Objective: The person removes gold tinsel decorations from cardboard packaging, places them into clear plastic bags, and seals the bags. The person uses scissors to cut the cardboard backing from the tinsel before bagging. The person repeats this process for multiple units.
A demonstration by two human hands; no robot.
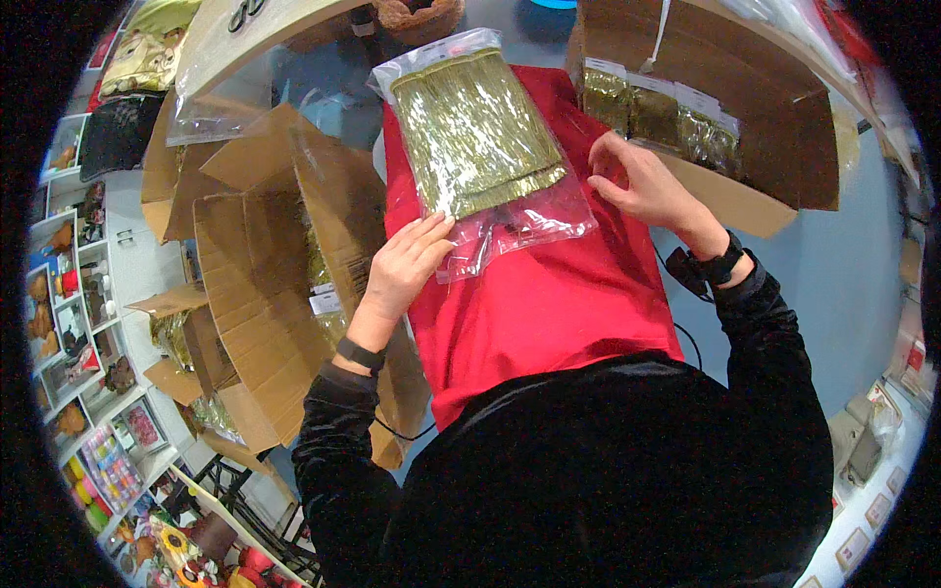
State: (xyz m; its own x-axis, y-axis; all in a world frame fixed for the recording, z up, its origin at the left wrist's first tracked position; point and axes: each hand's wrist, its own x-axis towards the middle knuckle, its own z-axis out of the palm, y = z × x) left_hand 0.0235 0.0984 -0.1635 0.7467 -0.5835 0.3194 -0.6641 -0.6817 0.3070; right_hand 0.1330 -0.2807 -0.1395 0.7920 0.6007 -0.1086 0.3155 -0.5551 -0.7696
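A clear plastic bag (485,140) holding folded gold-green, shiny fringe-like material lies on the red cloth (544,309) over my lap. A white header with small writing runs along its far end; the near end is loose, crumpled clear plastic. My left hand (412,261) rests with its fingertips on the bag's near left corner; whether it pinches the film I cannot tell. My right hand (643,180) is raised just right of the bag, thumb and fingers apart and curled, touching nothing that I can see.
An open cardboard box (779,147) at the upper right holds several similar packets (654,110). Another large open box (257,294) stands at the left with packets inside, smaller boxes beside it. Shelves with goods line the far left. Scissors handles (246,13) show on a table edge.
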